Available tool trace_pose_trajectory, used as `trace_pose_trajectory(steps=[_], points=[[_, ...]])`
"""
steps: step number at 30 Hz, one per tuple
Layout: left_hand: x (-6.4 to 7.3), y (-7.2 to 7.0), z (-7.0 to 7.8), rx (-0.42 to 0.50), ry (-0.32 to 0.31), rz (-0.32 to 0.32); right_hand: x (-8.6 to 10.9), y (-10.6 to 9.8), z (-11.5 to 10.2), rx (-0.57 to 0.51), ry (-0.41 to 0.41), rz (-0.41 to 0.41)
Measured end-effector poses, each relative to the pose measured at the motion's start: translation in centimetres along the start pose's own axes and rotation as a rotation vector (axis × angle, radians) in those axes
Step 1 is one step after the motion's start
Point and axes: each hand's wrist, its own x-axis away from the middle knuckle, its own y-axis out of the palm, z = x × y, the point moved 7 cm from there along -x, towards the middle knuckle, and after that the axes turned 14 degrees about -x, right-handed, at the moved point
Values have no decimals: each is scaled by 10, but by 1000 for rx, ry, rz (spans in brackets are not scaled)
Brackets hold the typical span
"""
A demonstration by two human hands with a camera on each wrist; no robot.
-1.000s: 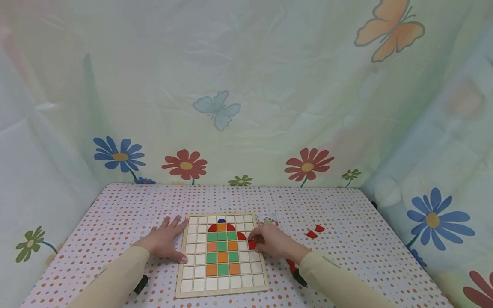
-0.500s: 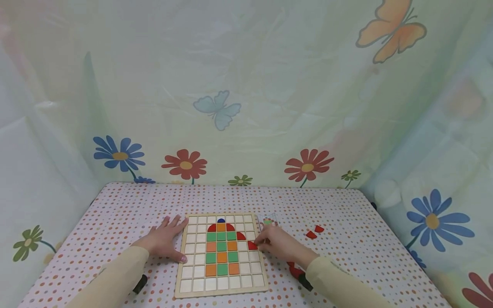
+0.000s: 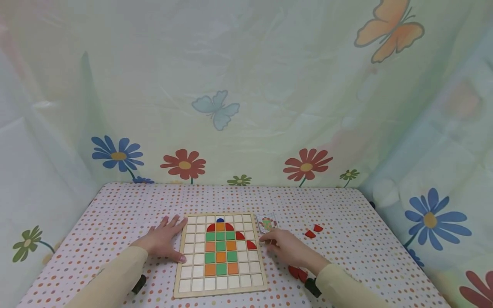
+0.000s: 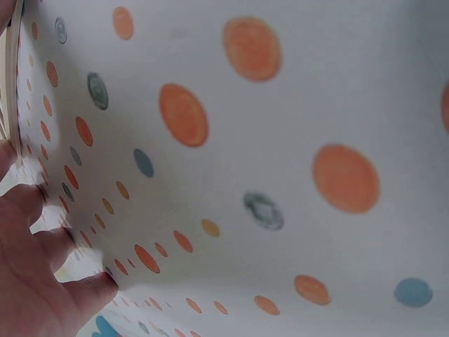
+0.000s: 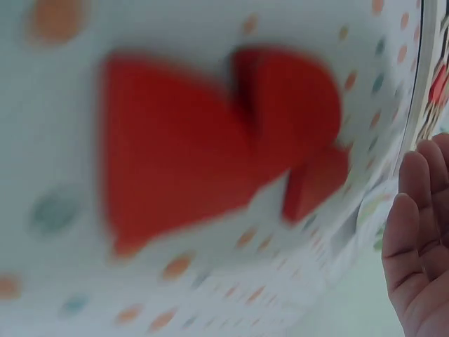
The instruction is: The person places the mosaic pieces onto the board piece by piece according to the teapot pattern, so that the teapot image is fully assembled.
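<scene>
A wooden grid board (image 3: 221,292) lies on the dotted table. It carries green and orange square tiles in a block, a blue half-round piece (image 3: 220,220) at the top, and red quarter-round pieces. One red quarter-round piece (image 3: 251,245) sits near the board's right edge. My left hand (image 3: 161,241) rests with spread fingers along the board's left edge, thumb on the rim. Just right of the board is my right hand (image 3: 286,249), fingers loosely bent, with nothing visible in them. In the right wrist view its fingers (image 5: 414,232) are extended, apart from the red pieces (image 5: 175,144).
A small picture card (image 3: 267,223) lies beyond my right hand. Two red quarter-round pieces (image 3: 310,234) lie farther right. Several red pieces (image 3: 297,273) are heaped beneath my right wrist. Black wrist-worn devices (image 3: 312,287) show below the sleeves. Printed curtains (image 3: 239,85) enclose the table.
My right hand has drawn back rightward off the board, letting go of the red quarter-round piece, which stays in its square. The left hand has kept its place.
</scene>
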Motion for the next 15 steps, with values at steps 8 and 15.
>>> trace_pose_trajectory(steps=[8,15], points=[[1,-2,0,2,5,1,25,-27,26,-32,54,30],[1,-1,-1,3,12,2,42,-37,48,-40,137,35]])
